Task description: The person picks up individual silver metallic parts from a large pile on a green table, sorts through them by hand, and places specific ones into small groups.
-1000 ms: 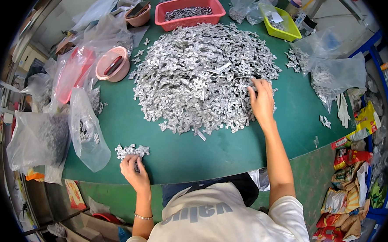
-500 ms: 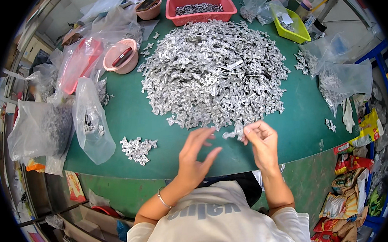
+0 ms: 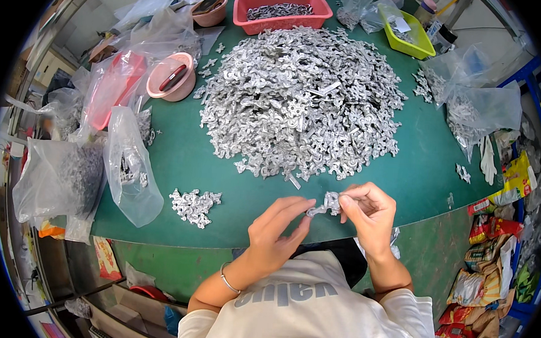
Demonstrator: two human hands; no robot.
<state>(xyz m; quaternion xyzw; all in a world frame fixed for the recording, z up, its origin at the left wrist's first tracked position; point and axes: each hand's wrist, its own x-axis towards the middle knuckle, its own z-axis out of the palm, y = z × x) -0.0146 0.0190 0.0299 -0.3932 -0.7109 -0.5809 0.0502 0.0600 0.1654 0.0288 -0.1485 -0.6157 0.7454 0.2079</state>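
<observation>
A large heap of small silvery metal parts covers the middle of a green table. Both hands meet just in front of the heap's near edge, over the table's front rim. My right hand pinches a small cluster of the metal parts between thumb and fingers. My left hand, with a bracelet on its wrist, touches the same cluster with its fingertips from the left. A small separate pile of the parts lies on the table to the left of my hands.
Clear plastic bags with parts lie at the left, more bags at the right. A red tray, a yellow-green tray and pink bowls stand at the back. Colourful packets sit beyond the right edge.
My right hand came back from the heap with a few parts. My left hand left the small pile at the left and moved right, and its fingers now touch the parts.
</observation>
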